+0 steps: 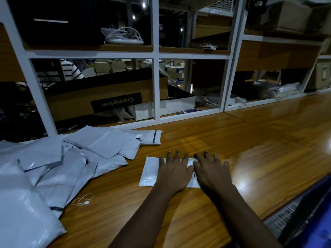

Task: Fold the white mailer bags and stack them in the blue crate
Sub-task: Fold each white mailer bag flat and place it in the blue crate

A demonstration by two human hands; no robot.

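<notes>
One folded mailer bag, white and small, flat on the wooden table and pinned there from above. Across its middle, the left hand, palm down, fingers straight and spread, pressing rather than gripping. Over its right end, the right hand, likewise flat, fingers straight and fanned, tips reaching past the bag onto bare wood; nothing curled round or pinched by either. Only the bag's left part and a sliver between the hands on show, the rest covered.

Left of the folded bag, a loose heap of unfolded mailer bags, overlapping at all angles, running off the left and bottom edges. Just nearer than the bag and to its left, a thin white string loop with a small tag, apart from the heap.

Right of the bag and nearer, the blue crate, cut off by the corner; a blue rim and a pale gridded wall visible, contents hard to make out.

Beyond the bag, a white-framed shelf unit along the table's far edge. Behind its lower left opening, a cardboard box with upside-down "Crompton" lettering; above it, a coil of white cable. Further back, a dim storeroom with more cartons and a striped sleeve of another person, mostly hidden. Glossy wood grain with lamp glare right of the bag.
</notes>
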